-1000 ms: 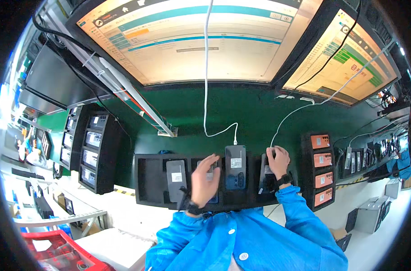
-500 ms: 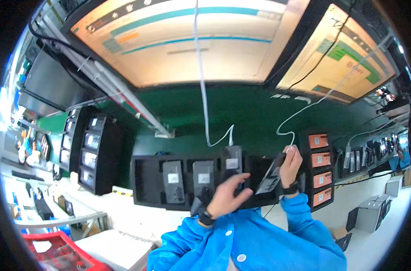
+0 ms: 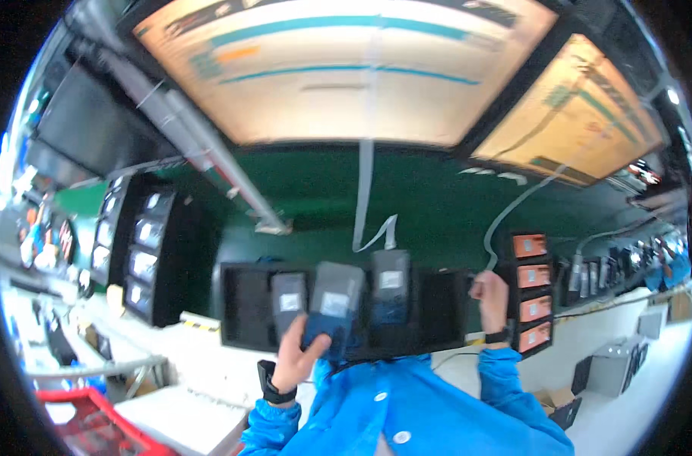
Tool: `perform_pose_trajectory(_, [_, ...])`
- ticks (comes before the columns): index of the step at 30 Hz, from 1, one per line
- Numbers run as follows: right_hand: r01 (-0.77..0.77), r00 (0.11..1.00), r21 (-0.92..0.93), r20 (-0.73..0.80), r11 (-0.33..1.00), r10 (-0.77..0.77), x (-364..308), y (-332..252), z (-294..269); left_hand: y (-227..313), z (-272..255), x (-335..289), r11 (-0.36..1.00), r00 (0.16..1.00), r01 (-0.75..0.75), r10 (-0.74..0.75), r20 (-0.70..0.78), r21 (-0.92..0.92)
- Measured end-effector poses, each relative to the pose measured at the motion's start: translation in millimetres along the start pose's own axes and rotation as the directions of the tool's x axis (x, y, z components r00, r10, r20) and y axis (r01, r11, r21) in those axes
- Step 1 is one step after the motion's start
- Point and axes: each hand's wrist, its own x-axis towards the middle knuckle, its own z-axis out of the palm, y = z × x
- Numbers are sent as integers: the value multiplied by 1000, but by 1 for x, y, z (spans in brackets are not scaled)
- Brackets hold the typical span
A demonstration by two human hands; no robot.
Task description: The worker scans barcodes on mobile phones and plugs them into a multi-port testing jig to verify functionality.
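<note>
My left hand (image 3: 299,353) grips the lower end of a dark phone (image 3: 338,292) with a white label. The phone leans over the middle of a black tray (image 3: 243,304). Left of it, another labelled dark phone (image 3: 289,292) lies in the tray, partly covered by my fingers. A third phone (image 3: 391,285) sits further right, with a white cable (image 3: 364,190) at its top end. Beyond the tray's right end, my right hand (image 3: 493,300) is closed at the end of a second white cable (image 3: 505,216); its plug is hidden and blurred.
A black tray of orange phones (image 3: 534,310) stands to the right. More black trays (image 3: 167,266) with labelled items are at the left. A large monitor (image 3: 346,83) and a smaller screen (image 3: 577,114) rise behind the green mat (image 3: 308,182). A red crate (image 3: 95,403) is lower left.
My left hand has moved left and now grips a phone. The phone that was in my right hand no longer shows there; that hand stays at the cable end. The view has shifted slightly.
</note>
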Motion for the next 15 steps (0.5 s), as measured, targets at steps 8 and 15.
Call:
perform_pose_trajectory(8, [-372,897,-188,-323,909,301,-61,96,-50,-63,-106,-21,996,881,88,-62,-469,33])
perform_pose_trajectory(15, [-224,969,-111,-129,968,209,-84,11,16,-109,-127,-7,979,940,185,-201,-275,-84])
